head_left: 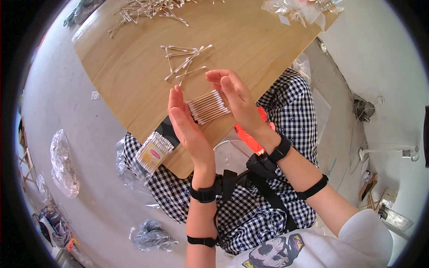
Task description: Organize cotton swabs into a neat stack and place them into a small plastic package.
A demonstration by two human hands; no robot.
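A flat row of cotton swabs [208, 107] lies side by side near the table's close corner, between my two hands. My left hand [187, 127] stands on edge at the row's left tips, fingers stretched out and together. At the right tips is my right hand [237, 99], its fingers extended and slightly bent, the thumb raised. Neither hand is wrapped round the swabs; whether both palms touch the tips I cannot tell. Just beyond the hands, several loose swabs [185, 62] lie crossed. Beside my left wrist, a pack of swabs [155, 152] sits at the table edge.
The wooden table [129, 76] has a large heap of loose swabs [149, 9] at its far side. Clear plastic bags [301, 11] lie at its far right. Crumpled plastic [65, 163] is on the floor at left. Black straps with a cable [243, 176] link my wrists.
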